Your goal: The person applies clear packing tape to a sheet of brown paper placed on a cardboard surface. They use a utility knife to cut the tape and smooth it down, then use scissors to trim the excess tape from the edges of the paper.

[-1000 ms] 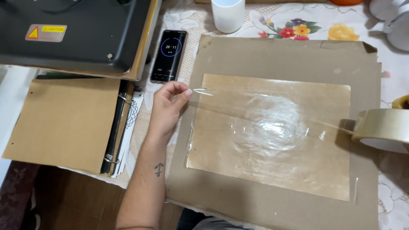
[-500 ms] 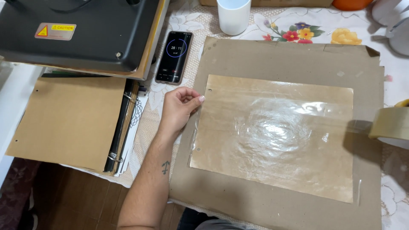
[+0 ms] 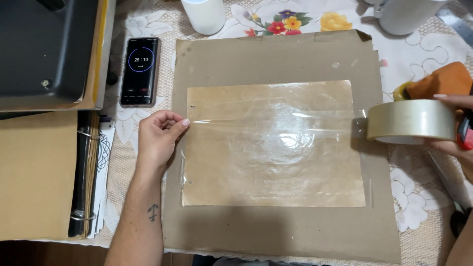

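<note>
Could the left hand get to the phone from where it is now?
Probably yes. The left hand pinches the tape end at the paper's left edge, and the phone lies just above it with only bare tablecloth between. It would have to let go of the tape first.

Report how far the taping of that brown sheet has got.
Done: the brown sheet on the cardboard backing already shines with clear film over most of its face. In hand: the left hand pins a tape strip at the sheet's left edge while the right hand holds the tape roll past the right edge, strip stretched across and uncut. Left: laying this strip down and cutting it.
</note>
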